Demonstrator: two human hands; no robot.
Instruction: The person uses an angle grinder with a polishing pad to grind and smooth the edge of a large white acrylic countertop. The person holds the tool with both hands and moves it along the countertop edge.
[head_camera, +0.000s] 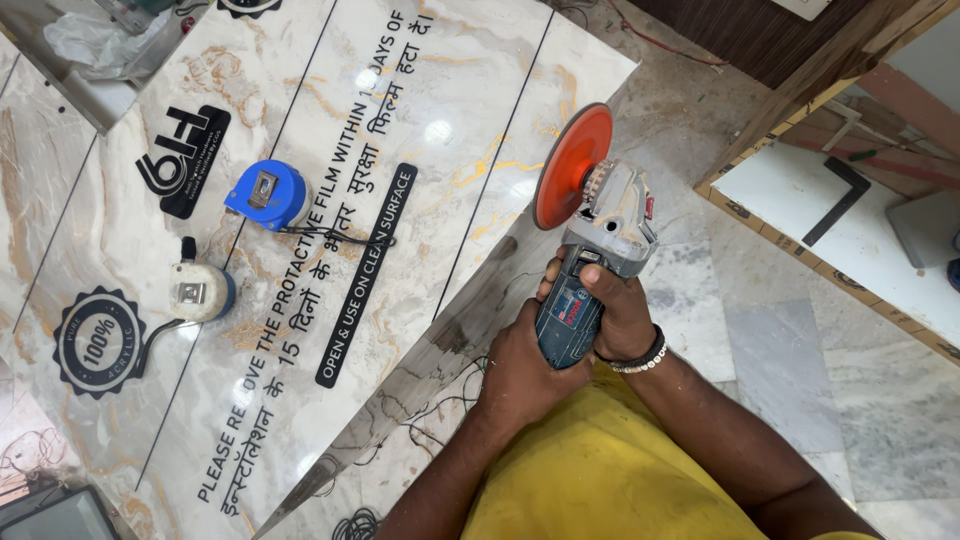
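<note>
An angle grinder (590, 265) was gripped by both hands, the left hand (522, 365) and the right hand (620, 315) closed around its blue body. Its orange disc (572, 165) was held upright at the marble-patterned sheet's (420, 150) right edge, well apart from the blue roll (268, 195) and white roll (200, 291) near the left edge.

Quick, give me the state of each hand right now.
Left hand: closed around the rear body of the angle grinder.
Right hand: closed on the same grinder, farther forward, thumb on top.
</note>
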